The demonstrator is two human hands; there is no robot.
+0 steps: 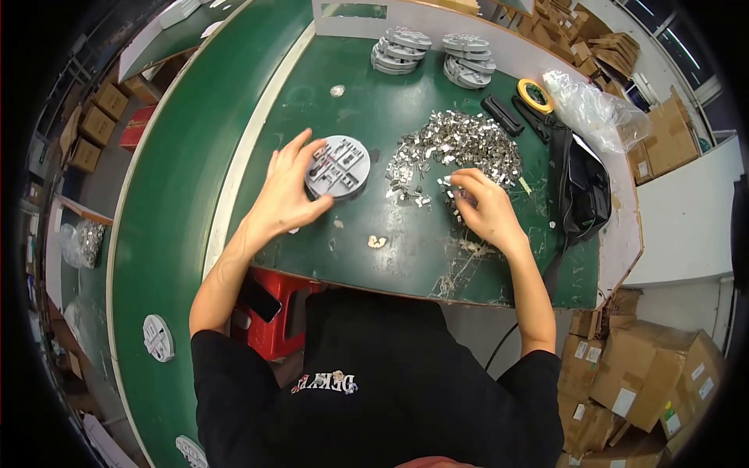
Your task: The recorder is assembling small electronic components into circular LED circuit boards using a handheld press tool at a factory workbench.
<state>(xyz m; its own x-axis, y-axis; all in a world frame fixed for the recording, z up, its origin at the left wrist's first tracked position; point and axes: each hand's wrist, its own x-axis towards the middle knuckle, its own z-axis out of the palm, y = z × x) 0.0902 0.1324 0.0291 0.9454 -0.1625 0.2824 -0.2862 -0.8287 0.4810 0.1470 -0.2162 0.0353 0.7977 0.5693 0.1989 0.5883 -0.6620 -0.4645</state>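
Observation:
My left hand [285,191] curves around the left side of a round grey disc [353,152] on the green tabletop. Its fingers are spread, with the index finger by the upper rim and the thumb by the lower rim. Slots and small dark parts show on the disc's face. My right hand [488,210] is at the near edge of a heap of small silver metal pieces [460,140]. Its fingers are curled towards the thumb; what lies between them is hidden, though a bright piece shows beside the fingertip.
Two stacks of similar discs [399,51] [468,61] stand at the back. Yellow tape [535,95], a plastic bag [597,109] and a black bag [581,183] line the right side. A green conveyor belt [175,195] runs along the left, carrying another disc [157,338].

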